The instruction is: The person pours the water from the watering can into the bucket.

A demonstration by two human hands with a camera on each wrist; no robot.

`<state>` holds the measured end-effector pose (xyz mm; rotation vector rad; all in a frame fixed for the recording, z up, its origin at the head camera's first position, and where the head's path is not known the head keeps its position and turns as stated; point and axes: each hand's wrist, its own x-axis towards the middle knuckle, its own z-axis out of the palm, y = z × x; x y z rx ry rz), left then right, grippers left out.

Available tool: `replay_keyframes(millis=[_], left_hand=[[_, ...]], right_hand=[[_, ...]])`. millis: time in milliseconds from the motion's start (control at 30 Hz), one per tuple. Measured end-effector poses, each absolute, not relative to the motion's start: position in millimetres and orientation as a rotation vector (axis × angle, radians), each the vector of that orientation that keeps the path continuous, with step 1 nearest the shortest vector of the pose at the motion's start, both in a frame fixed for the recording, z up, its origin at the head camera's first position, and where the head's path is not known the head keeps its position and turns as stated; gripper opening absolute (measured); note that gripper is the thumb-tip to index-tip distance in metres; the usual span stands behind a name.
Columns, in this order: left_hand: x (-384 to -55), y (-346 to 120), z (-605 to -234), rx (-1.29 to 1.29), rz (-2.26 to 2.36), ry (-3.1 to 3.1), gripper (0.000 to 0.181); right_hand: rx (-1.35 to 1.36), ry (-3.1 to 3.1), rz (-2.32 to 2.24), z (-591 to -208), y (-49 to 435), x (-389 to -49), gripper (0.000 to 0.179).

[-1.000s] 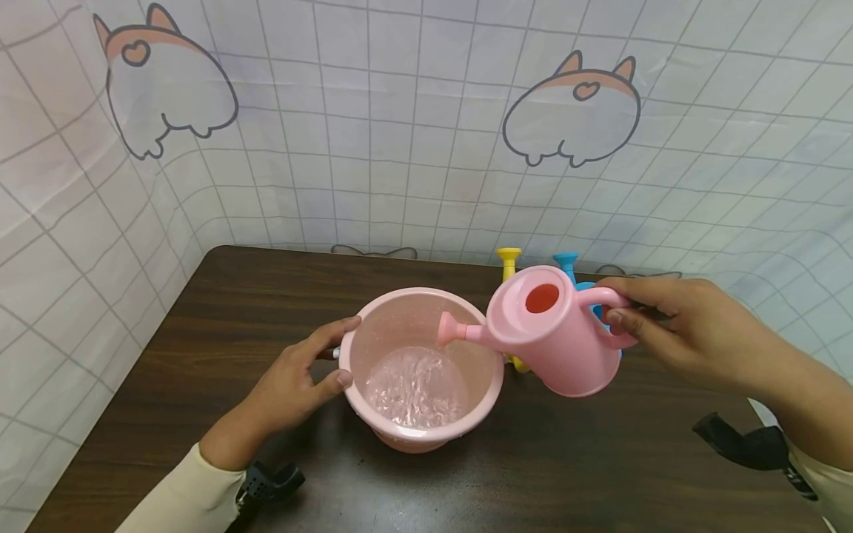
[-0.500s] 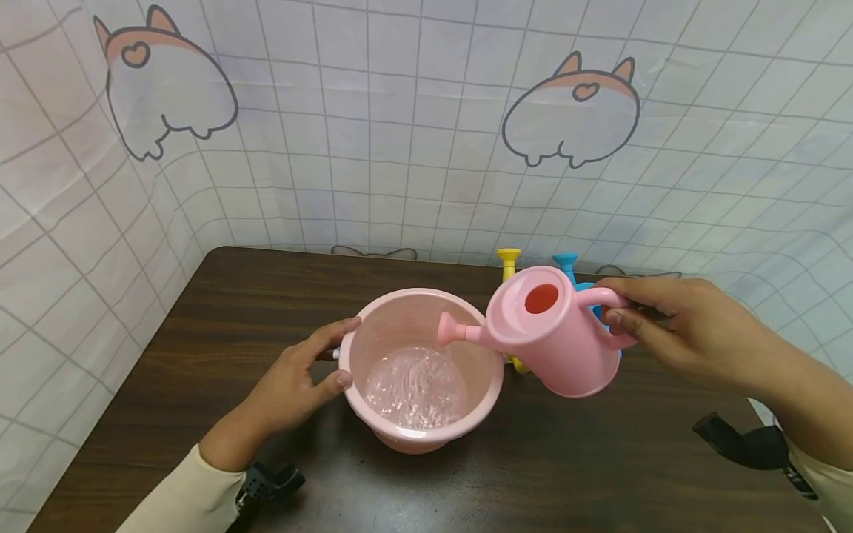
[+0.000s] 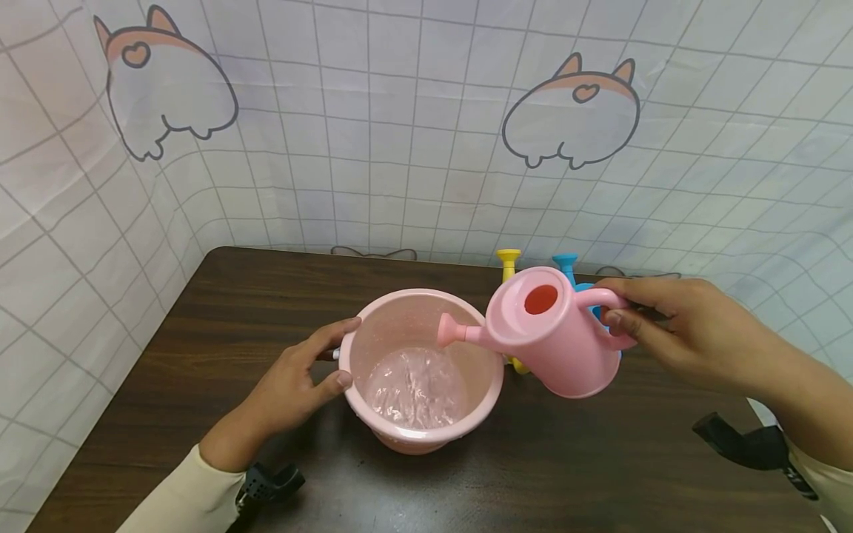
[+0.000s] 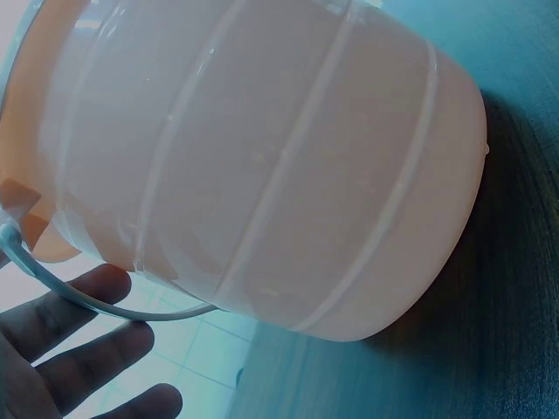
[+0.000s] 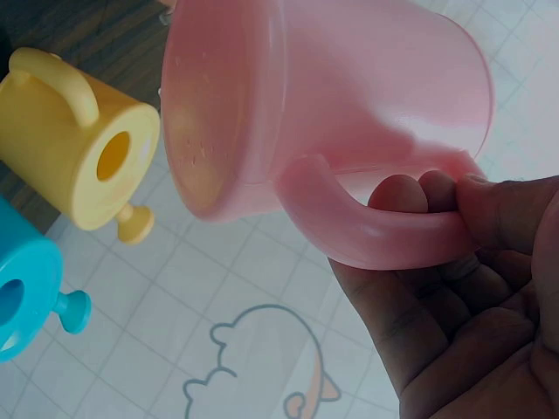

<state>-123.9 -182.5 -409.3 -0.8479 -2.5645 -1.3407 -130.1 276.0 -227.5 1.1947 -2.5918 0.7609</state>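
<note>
A pink bucket (image 3: pixel 491 392) with rippling water (image 3: pixel 416 389) in it stands on the table. My left hand (image 3: pixel 300 377) rests at its left rim, thumb and index fingertip on the edge. In the left wrist view the fingers (image 4: pixel 96 367) are extended and spread beside the bucket's thin bail handle (image 4: pixel 140 316). My right hand (image 3: pixel 686 333) grips the handle of a pink watering can (image 3: pixel 566 348), thumb and fingers around it in the right wrist view. The can is tilted left, its spout and sprinkler head (image 3: pixel 451 330) over the bucket's opening.
Behind the pink can stand a yellow watering can (image 5: pixel 87 148) and a blue watering can (image 5: pixel 22 279), mostly hidden in the head view. The dark wooden table (image 3: pixel 266 296) meets a white grid-patterned curtain (image 3: pixel 400 148) at the back.
The ripples on the water in the bucket have shifted. Both hands, the bucket and the pink watering can hold the same positions.
</note>
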Motion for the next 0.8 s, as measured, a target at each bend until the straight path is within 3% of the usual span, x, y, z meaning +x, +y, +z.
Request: replay_keyframes(millis=[333,800], left_hand=[[-124.2,-183.0,-410.2,-0.857,-1.334,-2.551,0.063],[-124.3,-183.4,-410.6,-0.856,-1.343,-2.546,0.064]], right_hand=[[1.192,-2.582,0.709,-226.7,275.9,-130.8,0.048],[1.214,-2.580,0.730,-226.6,276.0,-131.6,0.036]])
